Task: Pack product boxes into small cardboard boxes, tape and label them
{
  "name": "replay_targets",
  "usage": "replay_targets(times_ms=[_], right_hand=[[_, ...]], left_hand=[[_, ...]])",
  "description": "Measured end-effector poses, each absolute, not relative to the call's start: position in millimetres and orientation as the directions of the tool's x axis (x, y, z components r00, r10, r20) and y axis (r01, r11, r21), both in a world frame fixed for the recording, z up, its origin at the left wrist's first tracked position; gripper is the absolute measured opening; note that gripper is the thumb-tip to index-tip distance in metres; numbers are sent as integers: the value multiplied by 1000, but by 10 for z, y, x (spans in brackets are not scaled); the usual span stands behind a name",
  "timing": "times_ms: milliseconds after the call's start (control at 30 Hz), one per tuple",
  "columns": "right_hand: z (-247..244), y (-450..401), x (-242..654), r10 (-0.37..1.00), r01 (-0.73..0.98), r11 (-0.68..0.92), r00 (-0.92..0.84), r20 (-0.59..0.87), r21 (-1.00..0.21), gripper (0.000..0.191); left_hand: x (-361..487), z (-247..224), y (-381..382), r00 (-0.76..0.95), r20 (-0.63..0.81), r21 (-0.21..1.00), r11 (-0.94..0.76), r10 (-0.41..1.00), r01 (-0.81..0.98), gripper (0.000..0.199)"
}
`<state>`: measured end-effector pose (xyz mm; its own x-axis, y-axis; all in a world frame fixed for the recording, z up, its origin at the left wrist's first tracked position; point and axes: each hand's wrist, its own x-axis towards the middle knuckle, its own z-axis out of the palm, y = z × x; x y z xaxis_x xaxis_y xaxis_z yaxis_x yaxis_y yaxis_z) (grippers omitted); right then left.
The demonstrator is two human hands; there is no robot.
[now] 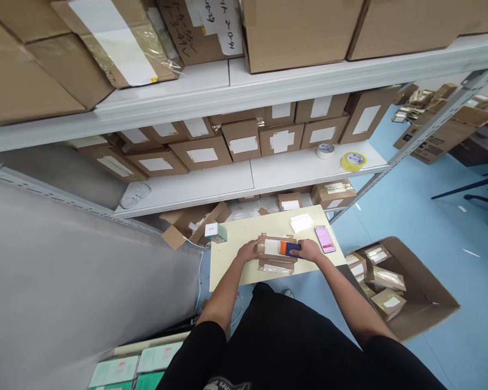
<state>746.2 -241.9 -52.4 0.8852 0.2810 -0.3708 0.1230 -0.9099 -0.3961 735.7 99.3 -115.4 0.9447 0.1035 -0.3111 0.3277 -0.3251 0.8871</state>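
On the cream table, a small cardboard box (261, 259) lies with a white label and clear tape across its surface. At its left end my left hand (250, 250) grips the edge, thumb and fingers partly hidden. My right hand (309, 250) is closed around a dark blue hand tool with an orange head (287, 248). The orange head rests over the white label (271, 247); its exact kind I cannot make out. A second taped cardboard piece (276, 267) lies along the box's near side; whether they are joined is unclear.
White label sheets (301, 222) and a pink-screened phone (324, 239) lie on the table (231, 268). A green-and-white box (216, 232) stands at its left corner. Right of it, a large carton (431, 319) holds several parcels. Shelves ahead carry boxes and tape rolls (353, 161).
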Motion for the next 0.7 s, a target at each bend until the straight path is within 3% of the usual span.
replay_targets(times_ms=[200, 467, 700], right_hand=[[-460, -3203, 7313, 171, 43, -956, 886, -430, -291, 54], [-351, -3888, 7351, 109, -53, -959, 840, -531, -280, 55], [-699, -3346, 7443, -96, -197, -973, 820, -564, -120, 56]], left_hand=[[7391, -1164, 981, 922, -388, 823, -454, -9, 342, 80], [7416, -1190, 933, 867, -471, 709, -654, -161, 264, 93], [7425, -1279, 916, 835, -525, 641, -721, -163, 262, 99]])
